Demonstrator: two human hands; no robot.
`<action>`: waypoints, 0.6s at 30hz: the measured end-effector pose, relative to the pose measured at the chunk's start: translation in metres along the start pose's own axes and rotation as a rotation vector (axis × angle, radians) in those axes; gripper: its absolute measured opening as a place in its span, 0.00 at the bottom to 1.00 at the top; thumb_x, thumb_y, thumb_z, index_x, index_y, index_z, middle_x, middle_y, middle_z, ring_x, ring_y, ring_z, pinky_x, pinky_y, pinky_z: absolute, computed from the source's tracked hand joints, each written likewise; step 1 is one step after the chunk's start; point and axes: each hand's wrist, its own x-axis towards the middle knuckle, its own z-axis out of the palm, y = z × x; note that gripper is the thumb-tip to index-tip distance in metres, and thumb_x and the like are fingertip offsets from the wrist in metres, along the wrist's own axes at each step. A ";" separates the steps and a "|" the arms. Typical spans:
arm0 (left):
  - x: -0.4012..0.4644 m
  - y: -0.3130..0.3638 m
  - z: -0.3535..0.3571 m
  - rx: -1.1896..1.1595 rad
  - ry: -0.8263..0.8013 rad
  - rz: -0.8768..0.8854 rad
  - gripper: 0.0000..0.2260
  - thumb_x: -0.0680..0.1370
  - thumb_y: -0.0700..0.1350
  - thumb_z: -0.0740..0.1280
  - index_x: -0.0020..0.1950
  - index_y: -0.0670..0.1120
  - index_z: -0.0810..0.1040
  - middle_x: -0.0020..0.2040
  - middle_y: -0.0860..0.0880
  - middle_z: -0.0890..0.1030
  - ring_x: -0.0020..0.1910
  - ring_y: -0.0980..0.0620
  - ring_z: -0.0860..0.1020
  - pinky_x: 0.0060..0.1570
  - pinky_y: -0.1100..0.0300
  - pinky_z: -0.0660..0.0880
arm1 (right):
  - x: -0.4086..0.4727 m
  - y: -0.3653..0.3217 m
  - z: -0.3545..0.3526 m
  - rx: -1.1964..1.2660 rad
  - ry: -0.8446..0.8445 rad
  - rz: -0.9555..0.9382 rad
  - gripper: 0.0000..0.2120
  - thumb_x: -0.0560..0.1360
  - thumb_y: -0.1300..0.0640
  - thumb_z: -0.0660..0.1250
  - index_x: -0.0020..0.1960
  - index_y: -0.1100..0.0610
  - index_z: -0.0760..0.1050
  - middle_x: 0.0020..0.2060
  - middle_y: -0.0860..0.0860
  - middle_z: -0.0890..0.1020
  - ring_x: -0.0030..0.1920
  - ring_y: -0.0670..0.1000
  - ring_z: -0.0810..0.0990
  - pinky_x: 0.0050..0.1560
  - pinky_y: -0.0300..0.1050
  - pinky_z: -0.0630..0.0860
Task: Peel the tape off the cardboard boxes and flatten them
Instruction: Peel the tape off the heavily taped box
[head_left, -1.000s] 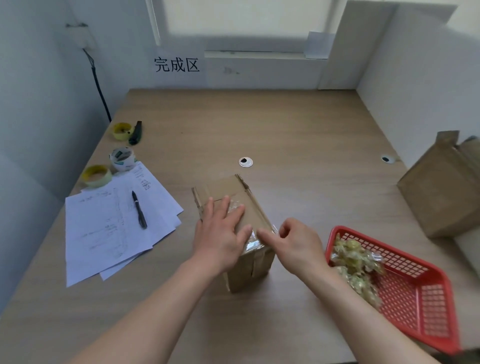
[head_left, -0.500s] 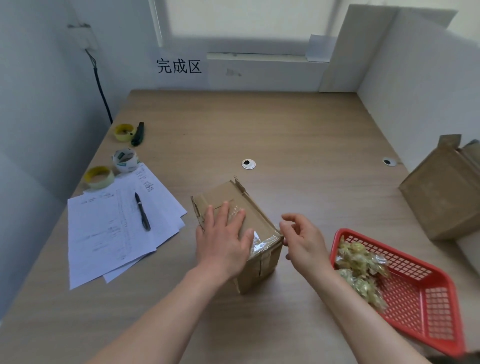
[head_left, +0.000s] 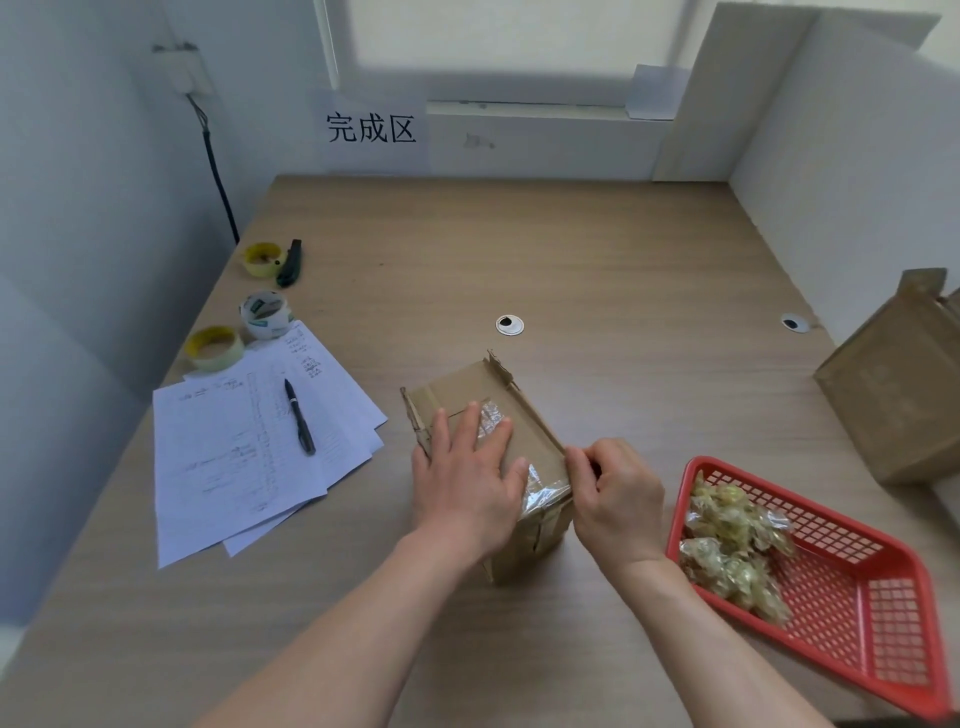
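You see a plain brown cardboard box (head_left: 524, 410), a red grid-patterned basket (head_left: 852, 587), yellow tape rolls (head_left: 214, 347), and white papers (head_left: 228, 457) on the wood-grain table (head_left: 597, 270).

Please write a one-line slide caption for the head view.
Left hand steadies box while right hand picks at its tape.

My left hand (head_left: 467, 480) lies flat, fingers straight and spread; my right hand (head_left: 615, 501) is curled, fingertips (head_left: 574, 457) pinched together.
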 end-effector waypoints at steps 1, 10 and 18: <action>0.001 -0.001 0.000 -0.009 -0.007 -0.016 0.25 0.81 0.63 0.50 0.78 0.62 0.56 0.82 0.55 0.47 0.80 0.47 0.40 0.75 0.42 0.47 | -0.001 -0.002 0.002 0.012 0.027 0.016 0.15 0.75 0.64 0.72 0.32 0.61 0.71 0.29 0.48 0.71 0.31 0.51 0.67 0.35 0.42 0.54; 0.007 -0.015 -0.007 -0.033 -0.048 -0.103 0.25 0.81 0.63 0.49 0.79 0.61 0.57 0.82 0.53 0.51 0.80 0.42 0.43 0.75 0.40 0.48 | -0.013 -0.008 0.001 0.701 0.013 0.532 0.15 0.83 0.54 0.60 0.41 0.59 0.76 0.38 0.52 0.84 0.45 0.54 0.85 0.40 0.53 0.82; 0.008 -0.005 -0.006 -0.045 -0.019 -0.048 0.24 0.81 0.62 0.51 0.78 0.61 0.58 0.81 0.54 0.50 0.80 0.43 0.41 0.74 0.40 0.46 | -0.001 -0.004 -0.007 0.489 -0.160 0.420 0.08 0.73 0.65 0.74 0.46 0.52 0.82 0.42 0.49 0.84 0.43 0.49 0.82 0.51 0.54 0.80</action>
